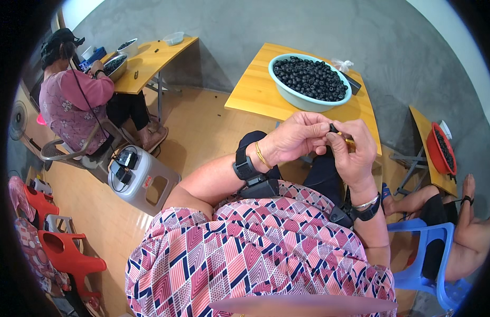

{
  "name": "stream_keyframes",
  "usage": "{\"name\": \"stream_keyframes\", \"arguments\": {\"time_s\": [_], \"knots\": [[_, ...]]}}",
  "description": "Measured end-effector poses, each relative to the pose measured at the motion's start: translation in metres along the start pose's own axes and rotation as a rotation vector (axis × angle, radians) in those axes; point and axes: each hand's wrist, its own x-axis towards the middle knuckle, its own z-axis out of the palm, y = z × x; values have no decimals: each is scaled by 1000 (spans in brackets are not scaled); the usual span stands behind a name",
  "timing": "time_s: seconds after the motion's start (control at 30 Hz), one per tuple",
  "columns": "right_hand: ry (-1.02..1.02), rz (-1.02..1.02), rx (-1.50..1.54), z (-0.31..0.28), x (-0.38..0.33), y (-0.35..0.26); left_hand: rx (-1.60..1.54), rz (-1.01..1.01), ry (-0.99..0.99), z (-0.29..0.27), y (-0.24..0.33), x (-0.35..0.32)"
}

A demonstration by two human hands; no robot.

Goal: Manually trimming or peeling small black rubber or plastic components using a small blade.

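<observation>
I see my left hand (298,138) and right hand (355,150) raised together in front of my chest, touching each other at the fingertips. Between them sits a small black ring (333,128), pinched by the thumb and fingers of both hands; each hand is curled narrow around it, nothing else in the left palm that I can make out. Just behind the right fingers I catch a glimpse of a small brass-coloured piece (349,142), pressed against the ring or just beside it; I cannot tell which, and I cannot tell which hand carries it. My left wrist wears a black band (244,165) and a thin gold bangle (261,155); my right wrist has a black band and a silver bangle (367,204).

Straight ahead of my hands, beyond the knuckles, a pale green basin (298,97) full of the same black rings rests on a yellow table (253,92). A crumpled clear bag (342,64) lies beyond the basin, toward the right.

Far to the left of my left hand, another person in a pink flowered top (70,105) sits at a second yellow table (150,58), one hand in a metal bowl (115,66). Between that person and my left arm stands a grey plastic stool (144,182) with black devices on top. To the right of my right hand, a red basin (439,150) of black rings sits on a third table, and a third person's arm (469,222) rests over a blue chair (427,253). Red chairs (68,253) stand low on my left.
</observation>
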Motion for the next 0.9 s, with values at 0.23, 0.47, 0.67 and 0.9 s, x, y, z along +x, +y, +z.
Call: {"name": "stream_keyframes", "arguments": {"time_s": [0.23,0.47,0.67,0.9], "knots": [[123,-109,-143,10,-5,8,-75,-23,26,-5,-5,8],[23,-16,-168,12,-18,14,-90,-50,69,-20,-9,14],[-105,124,-115,6,-19,21,66,-157,76,-26,-9,17],[-65,434,-179,-17,-39,36,129,-407,104,-36,-25,32]]}}
